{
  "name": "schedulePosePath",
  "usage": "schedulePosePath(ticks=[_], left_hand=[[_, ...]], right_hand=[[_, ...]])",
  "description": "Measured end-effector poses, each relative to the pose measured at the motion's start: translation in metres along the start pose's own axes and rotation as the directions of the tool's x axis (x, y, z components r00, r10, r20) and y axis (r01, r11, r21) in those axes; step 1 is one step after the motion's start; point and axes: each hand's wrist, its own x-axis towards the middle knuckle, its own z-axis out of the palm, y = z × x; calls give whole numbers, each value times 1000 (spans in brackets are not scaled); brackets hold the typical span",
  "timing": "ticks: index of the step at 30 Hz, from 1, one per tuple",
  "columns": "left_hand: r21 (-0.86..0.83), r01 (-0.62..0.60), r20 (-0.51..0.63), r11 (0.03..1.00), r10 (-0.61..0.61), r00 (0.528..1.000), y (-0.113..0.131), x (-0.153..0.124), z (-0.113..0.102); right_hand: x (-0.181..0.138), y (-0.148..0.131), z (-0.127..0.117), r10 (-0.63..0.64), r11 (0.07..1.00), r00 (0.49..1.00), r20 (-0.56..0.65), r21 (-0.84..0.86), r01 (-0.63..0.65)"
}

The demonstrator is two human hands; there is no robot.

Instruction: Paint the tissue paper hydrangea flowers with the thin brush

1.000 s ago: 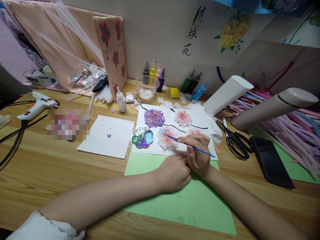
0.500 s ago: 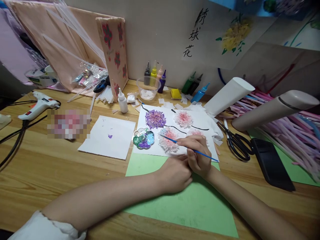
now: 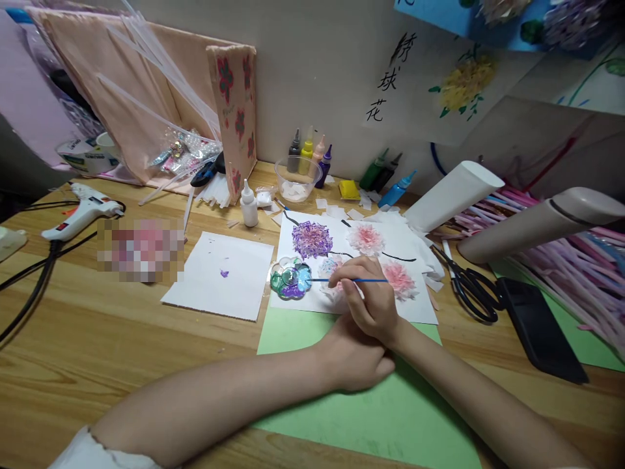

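My right hand (image 3: 366, 296) pinches a thin blue paintbrush (image 3: 372, 281), held level with its tip at the flower-shaped paint palette (image 3: 291, 280). The hand covers most of one paper flower on the white sheet (image 3: 415, 309). A purple paper flower (image 3: 312, 238) and two pink ones (image 3: 365, 239) (image 3: 399, 277) lie on the same sheet. My left hand (image 3: 354, 358) rests curled on the green paper (image 3: 390, 417), pressed against my right wrist; I cannot see anything in it.
A second white sheet (image 3: 219, 277) lies left of the palette. Paint bottles (image 3: 312, 151), a clear bowl (image 3: 297, 179) and a glue bottle (image 3: 249, 204) stand behind. Black scissors (image 3: 469, 286), a phone (image 3: 541, 326) and a lamp (image 3: 537, 221) are right; a glue gun (image 3: 81, 212) is left.
My right hand swung the brush left, from the paper flower over to the palette. The view shifted slightly left and down. My left hand stayed against the right wrist.
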Motion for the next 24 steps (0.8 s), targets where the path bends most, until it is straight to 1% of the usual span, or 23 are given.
schedulePosePath(ticks=[3, 6, 10, 12, 14, 17, 24], left_hand=[[20, -48, -23, 999, 49, 999, -1, 0, 0], [48, -101, -42, 994, 103, 994, -2, 1, 2], [38, -116, -29, 993, 117, 993, -4, 2, 4], [31, -107, -40, 994, 109, 993, -4, 2, 5], [23, -94, -37, 995, 95, 995, -4, 1, 5], [-2, -72, 3, 997, 72, 997, -4, 0, 5], [-31, -39, 62, 999, 41, 997, -3, 0, 5]], right_hand=[[-10, 2, -1, 12, 1000, 997, -76, 7, -11], [-18, 5, -1, 38, 998, 986, -162, -49, -46], [-22, 9, 0, 47, 991, 961, -273, -106, -79], [-22, 10, 0, 42, 991, 962, -269, -115, -75], [-22, 10, 0, 29, 990, 972, -233, -128, -60], [-20, 9, 0, 25, 989, 981, -194, -141, -53], [-17, 9, 1, 36, 987, 985, -171, -146, -62]])
